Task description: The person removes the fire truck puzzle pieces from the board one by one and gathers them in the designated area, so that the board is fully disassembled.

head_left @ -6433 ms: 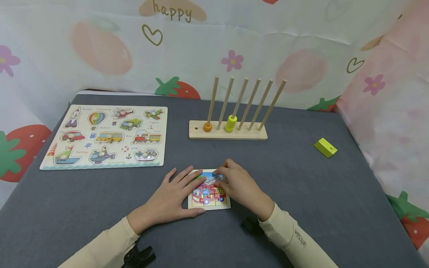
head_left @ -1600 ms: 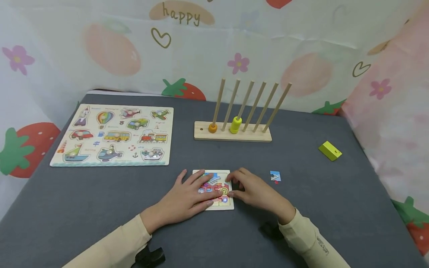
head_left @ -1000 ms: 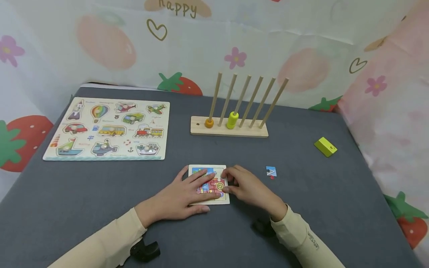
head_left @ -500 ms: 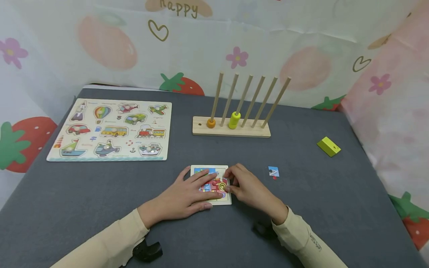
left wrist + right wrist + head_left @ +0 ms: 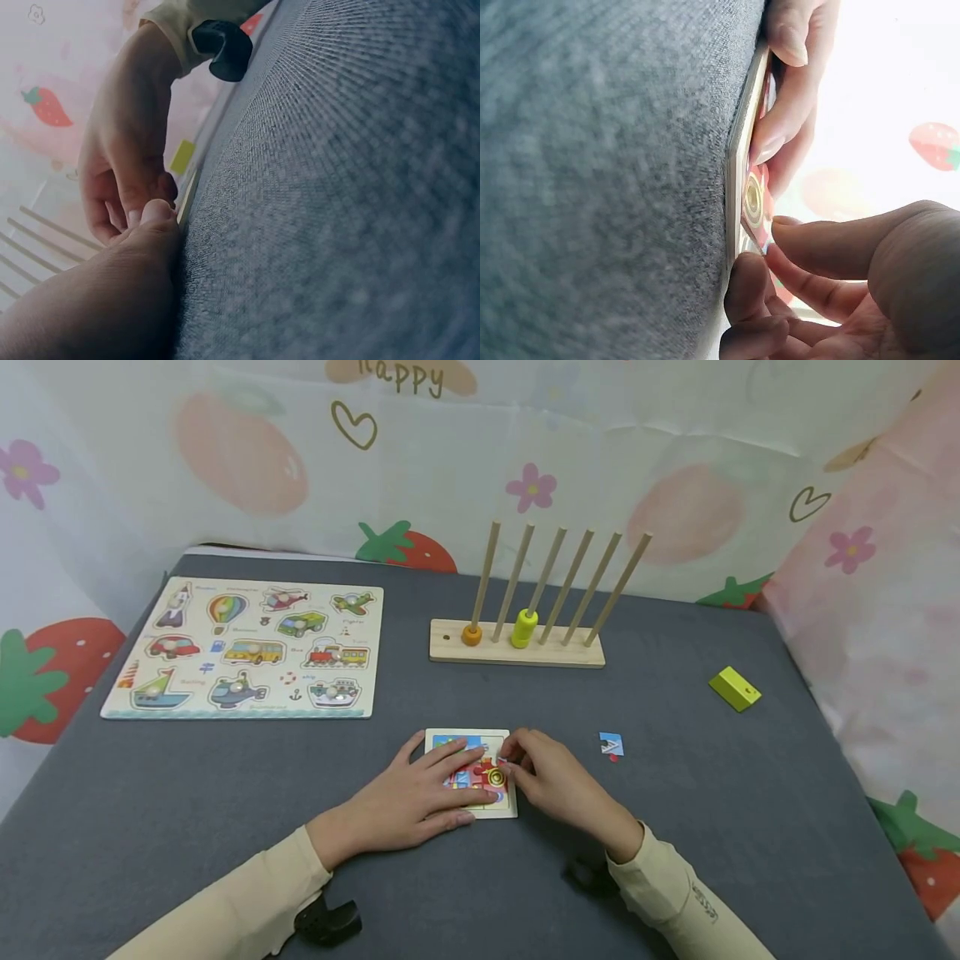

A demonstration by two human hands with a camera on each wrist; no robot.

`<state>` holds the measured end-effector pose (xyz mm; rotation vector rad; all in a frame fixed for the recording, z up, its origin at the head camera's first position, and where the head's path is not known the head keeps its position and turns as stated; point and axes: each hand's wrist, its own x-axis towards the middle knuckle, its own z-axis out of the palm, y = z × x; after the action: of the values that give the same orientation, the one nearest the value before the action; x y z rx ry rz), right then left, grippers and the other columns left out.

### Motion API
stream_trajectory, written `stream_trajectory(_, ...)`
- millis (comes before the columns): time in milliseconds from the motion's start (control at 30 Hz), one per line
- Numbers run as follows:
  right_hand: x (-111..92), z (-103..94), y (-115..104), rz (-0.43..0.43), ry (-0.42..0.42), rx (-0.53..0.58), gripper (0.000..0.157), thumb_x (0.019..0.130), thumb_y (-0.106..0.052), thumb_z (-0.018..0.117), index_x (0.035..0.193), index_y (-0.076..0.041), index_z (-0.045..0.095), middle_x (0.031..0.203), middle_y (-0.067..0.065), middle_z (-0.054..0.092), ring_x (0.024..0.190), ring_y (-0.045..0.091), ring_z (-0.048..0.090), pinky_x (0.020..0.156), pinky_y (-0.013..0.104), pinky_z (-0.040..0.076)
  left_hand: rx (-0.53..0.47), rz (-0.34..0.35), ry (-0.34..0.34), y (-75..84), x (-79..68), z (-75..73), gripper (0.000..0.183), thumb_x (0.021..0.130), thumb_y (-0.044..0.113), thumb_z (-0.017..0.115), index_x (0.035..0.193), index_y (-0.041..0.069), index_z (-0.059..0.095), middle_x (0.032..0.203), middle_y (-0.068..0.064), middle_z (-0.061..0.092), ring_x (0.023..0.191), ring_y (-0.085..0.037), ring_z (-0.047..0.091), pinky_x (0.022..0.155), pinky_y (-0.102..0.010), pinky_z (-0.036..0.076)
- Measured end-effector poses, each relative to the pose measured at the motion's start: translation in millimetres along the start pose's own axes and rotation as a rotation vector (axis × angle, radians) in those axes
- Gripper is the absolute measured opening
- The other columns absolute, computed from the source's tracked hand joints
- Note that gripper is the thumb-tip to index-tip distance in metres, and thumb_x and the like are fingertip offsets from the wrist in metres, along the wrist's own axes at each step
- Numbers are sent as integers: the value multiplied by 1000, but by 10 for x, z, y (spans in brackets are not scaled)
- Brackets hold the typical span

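Note:
A small jigsaw puzzle in a pale wooden tray [image 5: 513,808] lies on the table before me, printed with a red vehicle. My left hand [image 5: 401,802] rests flat across it with fingers spread, covering its left and middle parts. At the tray's right edge, my right hand [image 5: 558,785] pinches the edge of a puzzle piece with a yellow ring [image 5: 753,199] between thumb and fingers. That piece is tilted up slightly out of the tray in the right wrist view. One loose blue puzzle piece [image 5: 611,744] lies on the cloth to the right.
A knobbed vehicle puzzle board [image 5: 292,697] lies at the left. Behind the tray stands a wooden peg stand [image 5: 517,652] with an orange bead and yellow-green beads on its upright rods. A yellow block [image 5: 736,688] sits at the right. Grey cloth [image 5: 420,910] covers the table.
The blue piece has come out of the tray and lies at the right. My right hand has moved to the tray's right edge; lately its thumb has shifted slightly up. My left hand stays on the puzzle.

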<state>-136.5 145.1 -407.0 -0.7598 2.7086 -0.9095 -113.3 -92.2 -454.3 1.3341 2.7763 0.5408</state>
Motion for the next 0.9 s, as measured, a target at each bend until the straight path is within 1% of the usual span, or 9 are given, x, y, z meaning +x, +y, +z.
stream_trajectory(200, 13, -1, -18, 9, 21, 10, 8, 94, -16, 62, 95, -8, 60, 82, -2, 59, 70, 8, 55, 63, 24, 46, 22, 25, 41, -2, 6, -4, 40, 100, 51, 37, 140, 47, 42, 157, 2, 28, 145, -22, 21, 110, -65, 10)
stream_trajectory(333, 29, -1, -29, 14, 30, 22, 7, 94, -14, 62, 94, -8, 60, 79, -2, 60, 66, 9, 52, 59, 24, 44, 18, 22, 45, -2, 2, -7, 40, 100, 50, 39, 140, 48, 42, 156, 2, 29, 145, -22, 22, 110, -65, 10)
stream_trajectory(400, 31, -1, -25, 30, 31, 43, 5, 94, -14, 62, 94, -9, 60, 78, -1, 61, 63, 9, 51, 57, 24, 43, 12, 18, 43, 1, 1, -9, 40, 100, 50, 39, 140, 48, 42, 157, 2, 29, 145, -22, 22, 110, -65, 10)
stream_trajectory(533, 28, -1, 4, 103, 17, 132, 4, 94, -14, 62, 94, -10, 61, 80, 1, 63, 59, 10, 51, 53, 25, 43, 5, 11, 33, 9, 0, -2, 40, 100, 50, 40, 140, 48, 42, 157, 2, 28, 145, -21, 21, 111, -64, 8)
stream_trajectory(667, 42, -28, 30, 177, -11, 237, 5, 93, -15, 63, 94, -10, 62, 81, 3, 64, 58, 13, 53, 53, 27, 45, 5, -1, 13, 12, 1, 6, 40, 100, 52, 37, 140, 50, 40, 158, 4, 25, 146, -20, 19, 111, -62, 7)
stream_trajectory(800, 77, -58, 53, 214, -47, 312, 8, 93, -15, 64, 94, -8, 63, 78, 6, 61, 58, 15, 51, 55, 29, 43, 12, -10, -1, 10, 2, 7, 41, 100, 54, 34, 140, 52, 38, 158, 5, 23, 146, -18, 17, 112, -61, 6)
stream_trajectory(900, 107, -73, 74, 226, -68, 343, 9, 92, -15, 64, 93, -6, 64, 75, 7, 60, 58, 16, 49, 55, 29, 42, 11, -21, -8, 7, 9, -3, 41, 100, 55, 33, 140, 53, 37, 158, 7, 23, 147, -17, 15, 112, -61, 5)
